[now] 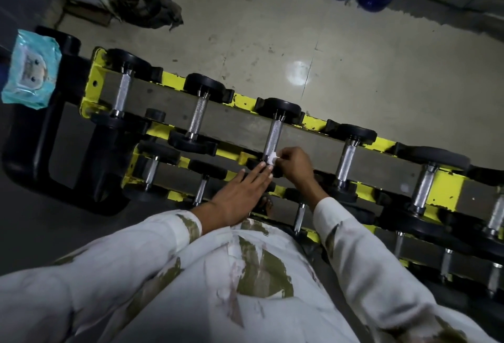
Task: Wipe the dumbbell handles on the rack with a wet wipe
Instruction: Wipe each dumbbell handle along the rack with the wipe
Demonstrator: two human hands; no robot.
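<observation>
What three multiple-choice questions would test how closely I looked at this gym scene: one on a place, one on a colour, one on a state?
1. Where is the blue wipe pack?
A. Past the left end of the rack
B. In the person's lap
C. Hanging on the wall

2. What colour is the rack's frame?
A. Red
B. Yellow
C. Green

3. What is the right hand doing?
A. Hanging empty
B. Pinching a white wipe at a dumbbell handle
C. Lifting a dumbbell

Answers:
1. A, the pack lies beyond the rack's left end.
2. B, chipped yellow paint shows between the dumbbells.
3. B, its fingers pinch the wipe at the handle's near end.
</observation>
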